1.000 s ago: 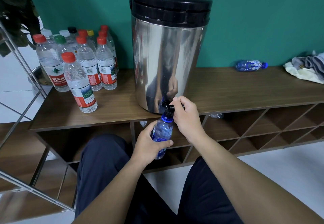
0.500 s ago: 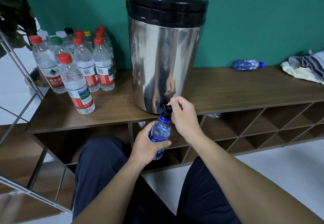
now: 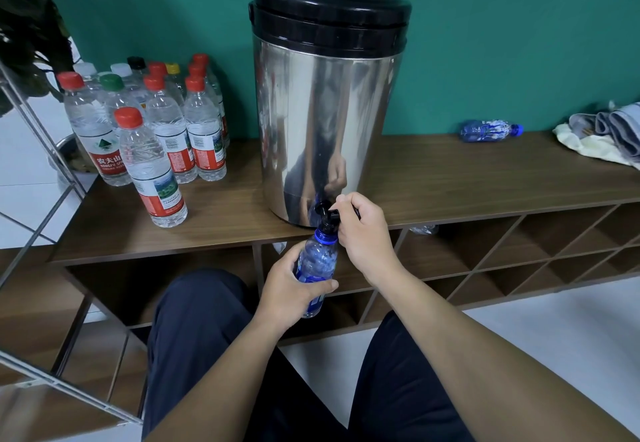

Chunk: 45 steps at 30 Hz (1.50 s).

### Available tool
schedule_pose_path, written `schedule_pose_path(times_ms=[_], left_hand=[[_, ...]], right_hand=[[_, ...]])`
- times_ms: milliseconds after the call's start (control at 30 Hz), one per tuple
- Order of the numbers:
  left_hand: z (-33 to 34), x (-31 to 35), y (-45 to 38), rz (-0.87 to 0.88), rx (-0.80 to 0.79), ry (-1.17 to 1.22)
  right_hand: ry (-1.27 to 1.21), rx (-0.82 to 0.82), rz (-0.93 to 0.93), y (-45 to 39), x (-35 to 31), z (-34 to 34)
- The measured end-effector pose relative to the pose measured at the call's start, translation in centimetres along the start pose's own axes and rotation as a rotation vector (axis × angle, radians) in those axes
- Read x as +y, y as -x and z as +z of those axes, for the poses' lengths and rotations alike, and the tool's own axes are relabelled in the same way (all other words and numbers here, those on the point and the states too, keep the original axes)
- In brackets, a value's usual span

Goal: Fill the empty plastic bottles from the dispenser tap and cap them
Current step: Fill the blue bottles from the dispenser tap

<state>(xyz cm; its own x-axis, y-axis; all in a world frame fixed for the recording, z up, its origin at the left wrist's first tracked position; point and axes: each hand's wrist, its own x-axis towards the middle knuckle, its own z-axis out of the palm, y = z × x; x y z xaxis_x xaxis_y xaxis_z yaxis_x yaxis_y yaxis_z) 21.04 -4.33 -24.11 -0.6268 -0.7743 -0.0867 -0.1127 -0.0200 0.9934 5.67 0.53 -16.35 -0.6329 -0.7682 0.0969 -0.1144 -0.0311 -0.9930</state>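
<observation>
A steel dispenser (image 3: 325, 123) with a black lid stands on the wooden shelf top (image 3: 467, 178). Its black tap (image 3: 327, 214) juts over the front edge. My left hand (image 3: 291, 289) grips a small blue bottle (image 3: 317, 261), uncapped, its blue neck right under the tap. My right hand (image 3: 363, 233) has its fingers curled round the tap lever. A second blue bottle (image 3: 490, 130), capped, lies on its side at the back near the wall.
Several capped clear bottles (image 3: 152, 123) with red, green, white and yellow caps stand at the left of the shelf top. Folded cloths (image 3: 606, 136) lie at the far right. Open cubbies run below. A metal rack (image 3: 41, 178) stands left. My knees are beneath.
Both hands keep their hold on the bottle and the tap. Only the view has shifted slightly; the bottle stays under the tap.
</observation>
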Motion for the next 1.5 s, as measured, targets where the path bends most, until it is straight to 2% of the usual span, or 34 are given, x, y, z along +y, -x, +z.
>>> schedule_pose_path(times_ms=[1500], left_hand=[[0.01,0.4,0.27,0.004,0.002,0.011]], right_hand=[[0.02,-0.005,0.018,0.34,-0.45,-0.1]])
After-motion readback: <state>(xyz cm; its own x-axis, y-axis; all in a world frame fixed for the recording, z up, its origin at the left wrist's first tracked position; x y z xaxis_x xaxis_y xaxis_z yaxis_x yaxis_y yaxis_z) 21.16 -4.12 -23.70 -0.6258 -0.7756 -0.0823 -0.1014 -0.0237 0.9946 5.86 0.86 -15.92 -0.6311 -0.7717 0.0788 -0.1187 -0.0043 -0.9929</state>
